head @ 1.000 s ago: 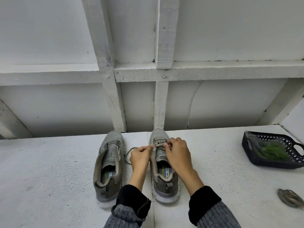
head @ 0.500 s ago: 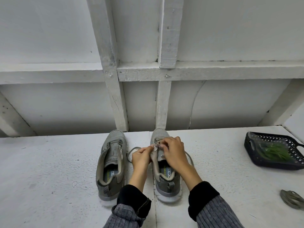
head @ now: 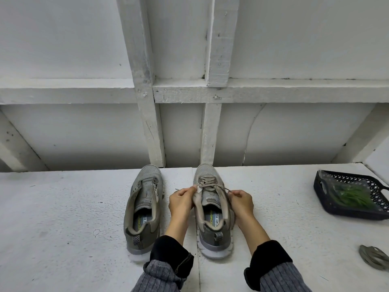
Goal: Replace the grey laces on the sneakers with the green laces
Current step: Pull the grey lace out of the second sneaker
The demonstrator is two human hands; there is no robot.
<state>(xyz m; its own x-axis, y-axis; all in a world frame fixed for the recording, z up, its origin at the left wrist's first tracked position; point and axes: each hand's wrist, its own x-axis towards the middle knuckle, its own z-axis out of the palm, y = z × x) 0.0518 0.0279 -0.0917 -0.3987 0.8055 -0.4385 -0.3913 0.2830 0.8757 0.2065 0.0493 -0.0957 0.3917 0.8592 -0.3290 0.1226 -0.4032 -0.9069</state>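
Note:
Two grey sneakers stand side by side on the white table, toes pointing away from me. The left sneaker (head: 145,207) has no lace. The right sneaker (head: 211,207) still carries a grey lace (head: 207,182) across its lowest eyelets. My left hand (head: 182,202) pinches one end of that lace at the shoe's left side. On the other side, my right hand (head: 242,202) grips the other end. The green laces (head: 353,196) lie in a dark basket (head: 322,197) at the right.
A bundled grey lace (head: 373,257) lies loose on the table near the right edge, in front of the basket. A white wall with wooden framing (head: 147,123) rises directly behind the sneakers.
My hands have moved apart from the middle of the right sneaker to its two sides, each drawing out a lace end. The lace now shows across the lower eyelets.

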